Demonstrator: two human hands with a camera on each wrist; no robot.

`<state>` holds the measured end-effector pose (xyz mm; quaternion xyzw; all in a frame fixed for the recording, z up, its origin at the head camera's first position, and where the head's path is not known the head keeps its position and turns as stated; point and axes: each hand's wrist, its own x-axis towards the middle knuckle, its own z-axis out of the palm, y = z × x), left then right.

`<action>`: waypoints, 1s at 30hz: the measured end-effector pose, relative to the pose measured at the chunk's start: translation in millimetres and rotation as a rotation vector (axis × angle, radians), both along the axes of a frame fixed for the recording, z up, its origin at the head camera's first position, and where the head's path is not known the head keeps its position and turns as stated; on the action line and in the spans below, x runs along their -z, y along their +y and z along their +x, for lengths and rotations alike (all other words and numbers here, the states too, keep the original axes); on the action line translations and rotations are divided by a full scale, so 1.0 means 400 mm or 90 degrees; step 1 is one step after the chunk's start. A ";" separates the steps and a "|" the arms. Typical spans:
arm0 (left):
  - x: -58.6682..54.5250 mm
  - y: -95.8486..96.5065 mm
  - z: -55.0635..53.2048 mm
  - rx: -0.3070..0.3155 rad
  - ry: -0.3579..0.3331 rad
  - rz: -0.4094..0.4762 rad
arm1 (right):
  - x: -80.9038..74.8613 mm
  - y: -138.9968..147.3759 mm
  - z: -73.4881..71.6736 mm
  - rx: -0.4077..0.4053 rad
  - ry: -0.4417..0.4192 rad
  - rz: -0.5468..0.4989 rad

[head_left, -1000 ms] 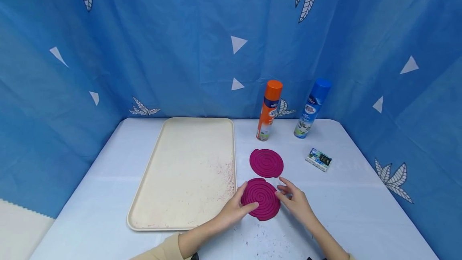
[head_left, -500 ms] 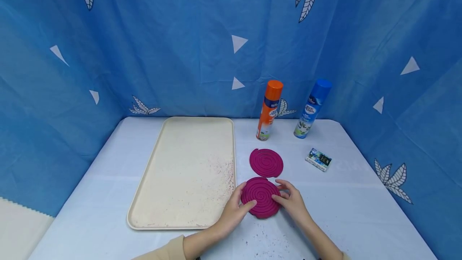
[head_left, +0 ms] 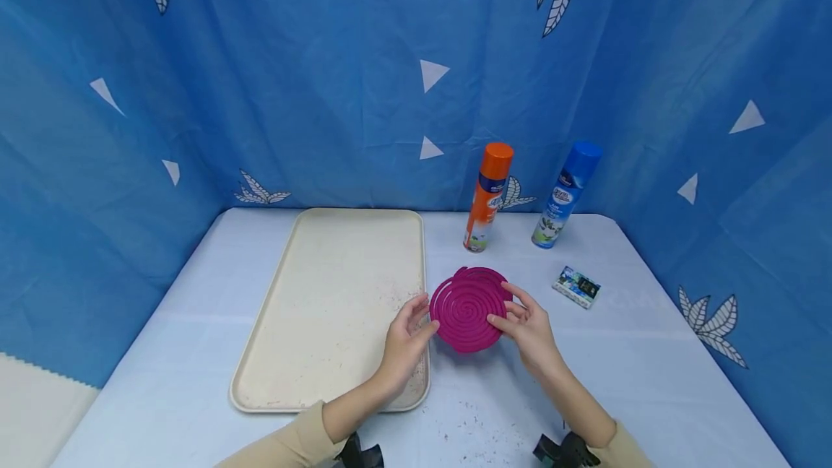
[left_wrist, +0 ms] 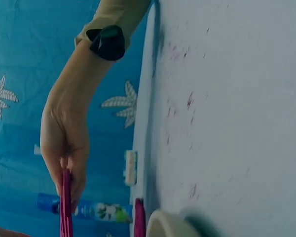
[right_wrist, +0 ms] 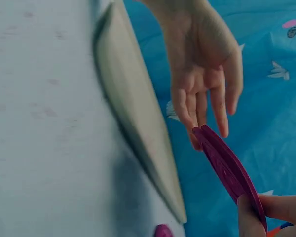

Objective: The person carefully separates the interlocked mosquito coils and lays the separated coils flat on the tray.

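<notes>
A magenta mosquito coil point(head_left: 465, 318) is raised above the table, its edge showing two layers in the right wrist view. My right hand point(head_left: 533, 334) pinches its right edge between thumb and fingers; the left wrist view also shows this right hand point(left_wrist: 66, 133) gripping the coil point(left_wrist: 65, 207). My left hand point(head_left: 404, 345) is at the coil's left edge, thumb and fingers spread apart; in the right wrist view the left hand point(right_wrist: 202, 74) has loosely extended fingers, their tips close to the coil point(right_wrist: 227, 165). Behind the raised coil a second coil point(head_left: 484, 274) lies on the table, partly hidden.
A cream tray point(head_left: 338, 309) lies to the left, specked with crumbs near its right side. At the back stand an orange spray can point(head_left: 489, 197) and a blue spray can point(head_left: 565, 197). A small box point(head_left: 576, 287) is at the right. Dark crumbs dot the white tablecloth point(head_left: 468, 425).
The near coil has risen off the table and moved away from me, now overlapping the second coil in view. My right hand carries it; my left hand has loosened from its left edge.
</notes>
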<state>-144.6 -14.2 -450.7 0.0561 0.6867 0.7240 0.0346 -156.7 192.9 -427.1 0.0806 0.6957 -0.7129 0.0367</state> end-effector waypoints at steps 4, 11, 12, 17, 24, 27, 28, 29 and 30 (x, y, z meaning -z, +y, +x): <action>-0.034 -0.024 -0.062 -0.033 0.039 -0.003 | -0.048 -0.033 -0.042 0.010 -0.006 -0.031; -0.127 -0.068 -0.149 -0.086 0.080 0.057 | -0.134 -0.098 -0.096 0.014 0.015 -0.085; -0.141 -0.074 -0.158 -0.095 0.086 0.070 | -0.144 -0.106 -0.103 0.014 0.021 -0.096; -0.189 -0.104 -0.181 -0.134 0.106 0.113 | -0.187 -0.134 -0.126 -0.033 0.044 -0.159; -0.205 -0.127 -0.178 -0.124 0.120 0.048 | -0.201 -0.149 -0.130 -0.096 0.051 -0.195; -0.207 -0.130 -0.173 -0.105 0.143 -0.035 | -0.199 -0.157 -0.129 -0.113 0.039 -0.185; -0.206 -0.130 -0.171 -0.097 0.154 -0.065 | -0.198 -0.161 -0.129 -0.114 0.039 -0.176; -0.206 -0.130 -0.168 -0.092 0.164 -0.099 | -0.197 -0.165 -0.128 -0.112 0.043 -0.166; -0.204 -0.130 -0.165 -0.089 0.175 -0.132 | -0.196 -0.169 -0.129 -0.105 0.050 -0.157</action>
